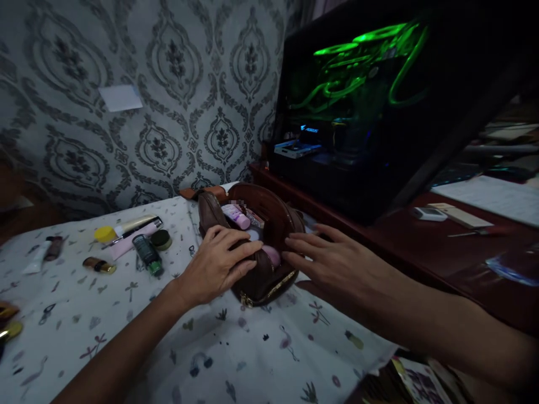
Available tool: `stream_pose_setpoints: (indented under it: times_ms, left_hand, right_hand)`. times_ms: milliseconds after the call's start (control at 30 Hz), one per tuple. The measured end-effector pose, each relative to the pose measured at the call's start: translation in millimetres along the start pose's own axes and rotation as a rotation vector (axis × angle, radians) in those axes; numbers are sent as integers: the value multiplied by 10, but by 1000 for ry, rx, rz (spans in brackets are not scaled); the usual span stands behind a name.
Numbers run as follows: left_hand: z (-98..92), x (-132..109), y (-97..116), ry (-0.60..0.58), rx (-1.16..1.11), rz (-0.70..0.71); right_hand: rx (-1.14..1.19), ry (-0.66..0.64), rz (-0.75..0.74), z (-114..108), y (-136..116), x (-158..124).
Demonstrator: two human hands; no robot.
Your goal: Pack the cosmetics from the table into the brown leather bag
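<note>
Brown leather toiletry pouch [261, 279] is set open near the far edge of the floral sheet [252, 353]. Its front rim is pressed by left hand [214, 264], fingers loosely curled. Right hand [332, 264] is spread flat, released, at its side. Rim is probably best pinned steadily.

The brown leather pouch [257, 280] lies on the flower-printed white sheet [236, 353], unzipped, its gold-toothed zip hanging loose and its mouth gaping upward. A pink tube [236, 216] and a rounded pink item [272, 256] sit inside.

Both hands [219, 264] [332, 261] on brown pouch [269, 275]
</note>
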State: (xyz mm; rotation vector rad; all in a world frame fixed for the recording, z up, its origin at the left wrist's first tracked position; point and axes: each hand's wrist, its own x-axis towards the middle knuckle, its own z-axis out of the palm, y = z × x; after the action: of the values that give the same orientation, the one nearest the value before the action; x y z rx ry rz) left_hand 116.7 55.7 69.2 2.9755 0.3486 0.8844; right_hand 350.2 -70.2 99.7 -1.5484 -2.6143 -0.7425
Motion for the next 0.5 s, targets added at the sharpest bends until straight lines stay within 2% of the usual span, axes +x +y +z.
stream_pose_setpoints:
  times_ms: [167,500]
  left_hand:
    - [0,-42,43,5,77,-5]
    - [-42,-137,73,-26,104,-30]
  right_hand:
    - [-78,-5,-2,-75,21,31]
    - [-154,-217,-3,-143,-29,161]
